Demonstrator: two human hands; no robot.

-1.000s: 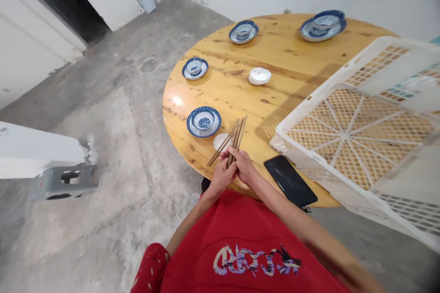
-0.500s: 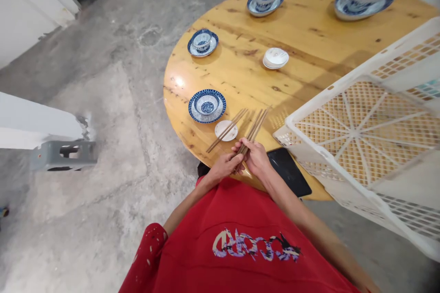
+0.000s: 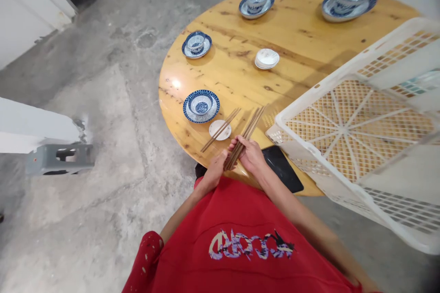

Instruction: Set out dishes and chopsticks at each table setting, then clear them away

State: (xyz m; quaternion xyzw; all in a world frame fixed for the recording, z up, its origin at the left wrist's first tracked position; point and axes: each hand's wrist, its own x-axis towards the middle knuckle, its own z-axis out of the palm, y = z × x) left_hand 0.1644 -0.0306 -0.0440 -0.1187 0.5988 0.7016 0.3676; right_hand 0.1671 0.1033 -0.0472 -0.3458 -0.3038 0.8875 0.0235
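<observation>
My right hand (image 3: 250, 153) is closed around a bundle of several wooden chopsticks (image 3: 253, 120), held slanting over the near edge of the table. Beside the lower ends of the bundle is my left hand (image 3: 215, 170), its thumb near the sticks. Its other fingers are mostly hidden, so its grip is unclear. A pair of chopsticks (image 3: 213, 138) rests across a small white saucer (image 3: 225, 133) just ahead of my left hand. Beyond the saucer stands a blue-and-white bowl (image 3: 200, 104) on a matching plate (image 3: 213, 114).
The round wooden table (image 3: 233, 78) carries more bowl-and-plate sets, such as a bowl (image 3: 195, 44) at the left, and stacked white saucers (image 3: 267, 58). A white plastic crate (image 3: 311, 146) occupies the right side. A black tablet-like object (image 3: 283, 169) lies by my right forearm. A grey stool (image 3: 58, 159) stands left.
My left hand has shifted left off the top of the chopstick bundle, baring its lower ends. My right hand keeps hold of the bundle. The whole view has shifted slightly.
</observation>
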